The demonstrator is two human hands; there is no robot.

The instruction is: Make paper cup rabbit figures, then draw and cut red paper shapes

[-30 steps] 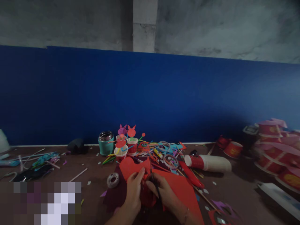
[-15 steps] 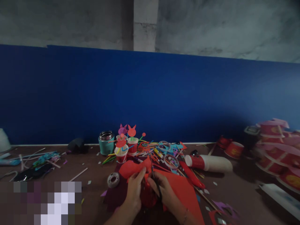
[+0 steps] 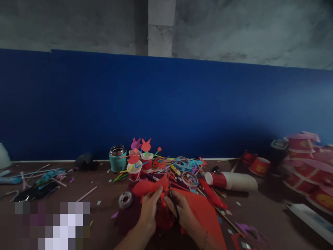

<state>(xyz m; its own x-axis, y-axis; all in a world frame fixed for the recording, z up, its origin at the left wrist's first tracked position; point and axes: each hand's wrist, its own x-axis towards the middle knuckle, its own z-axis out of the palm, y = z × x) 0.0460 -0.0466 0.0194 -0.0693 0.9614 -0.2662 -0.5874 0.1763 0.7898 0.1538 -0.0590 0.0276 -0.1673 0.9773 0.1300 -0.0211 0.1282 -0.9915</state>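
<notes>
A piece of red paper (image 3: 147, 186) is pinched between the thumb and fingers of my left hand (image 3: 151, 207). My right hand (image 3: 181, 205) grips a pair of dark scissors (image 3: 170, 192), whose blades point away from me, up against the right edge of that piece. Beneath my right forearm a larger sheet of red paper (image 3: 205, 217) lies on the table, over dark purple paper (image 3: 126, 218). A roll of tape (image 3: 125, 200) rests just left of my left hand. How far the blades are apart I cannot make out.
Behind my hands stand paper cups with cut-paper figures (image 3: 134, 170) and a teal insulated jar (image 3: 118, 159). Coloured strips and tape rolls (image 3: 189, 179) are heaped beside them. A stack of paper cups (image 3: 241, 182) lies on its side, right. Red cup structures (image 3: 301, 166) stand far right, a blue partition (image 3: 166, 104) behind.
Hardly anything differs. The red piece and the scissors have shifted very slightly at the blades, while both hands keep their places.
</notes>
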